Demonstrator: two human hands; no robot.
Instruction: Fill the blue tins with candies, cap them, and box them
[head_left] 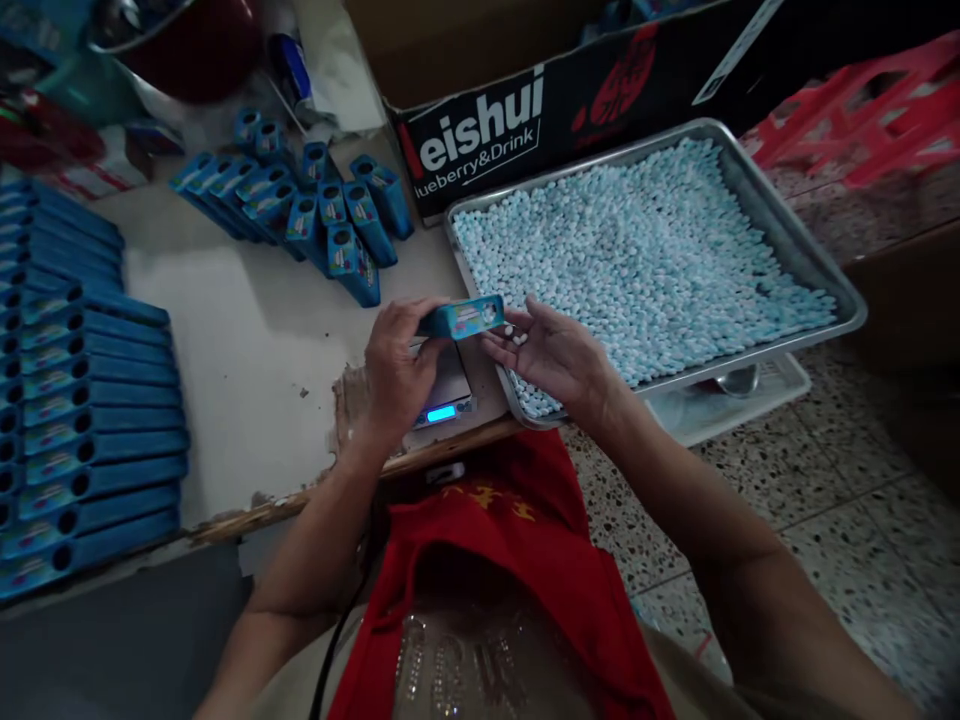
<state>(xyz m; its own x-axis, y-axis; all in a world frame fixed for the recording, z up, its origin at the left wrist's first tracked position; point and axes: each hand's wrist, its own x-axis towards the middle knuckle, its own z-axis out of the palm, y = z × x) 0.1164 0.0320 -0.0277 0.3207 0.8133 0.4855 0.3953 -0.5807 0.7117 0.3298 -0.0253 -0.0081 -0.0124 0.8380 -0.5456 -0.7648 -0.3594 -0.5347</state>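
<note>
My left hand [401, 365] is closed around a small blue box [474, 318], tipped toward the right above a digital scale [444, 385] with a lit blue display. White pieces show in the hole at the box's right end. My right hand [559, 355] lies palm up with fingers stretched out, just right of that end. A few small white candy-like pieces [517, 337] rest on its fingers. Under and beyond this hand, a metal tray [787, 215] holds a spread of pale blue and white pieces [622, 250].
Blue boxes with round holes stand in rows [105, 420] at the left; several more boxes [345, 225] stand at the back. A black printed carton [480, 130] lies behind the tray. Below the tray's front edge is a white tray [750, 400]. A red plastic crate [862, 110] is at right.
</note>
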